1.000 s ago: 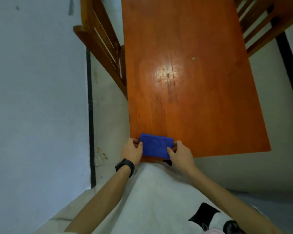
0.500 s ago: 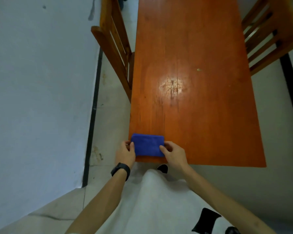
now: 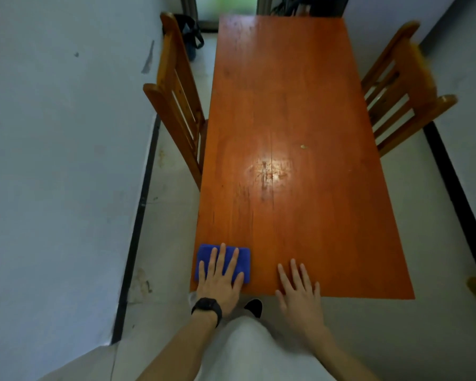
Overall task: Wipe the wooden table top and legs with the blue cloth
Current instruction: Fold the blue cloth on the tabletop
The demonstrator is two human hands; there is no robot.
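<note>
1. Wooden slat-back chair stands against the left long edge of the tabletop. It is well clear of the near corner.
2. The blue cloth lies folded into a flat rectangle on the near-left corner of the tabletop. Its long side runs left to right along the near edge, and its left end reaches the corner.
3. The left grip lies flat on top of the cloth. Its fingers are straight and spread and point to the far end, so it presses the cloth down rather than curling round it. A black watch sits on that wrist.
4. The right grip rests palm down on bare wood just right of the cloth, apart from it. Its fingers are straight and it holds nothing.
5. The coming stroke turns on this: the tabletop's long axis runs away from the person, and nearly all of it lies far and right of the cloth. The left grip is already on the cloth, so it looks the likelier one to push out along the boards or across the near edge. The right grip looks placed to brace.
6. A pale crumb sits far and right of the cloth, beyond a glare patch.
7. A second chair stands at the right long edge. The table legs are out of sight.
</note>
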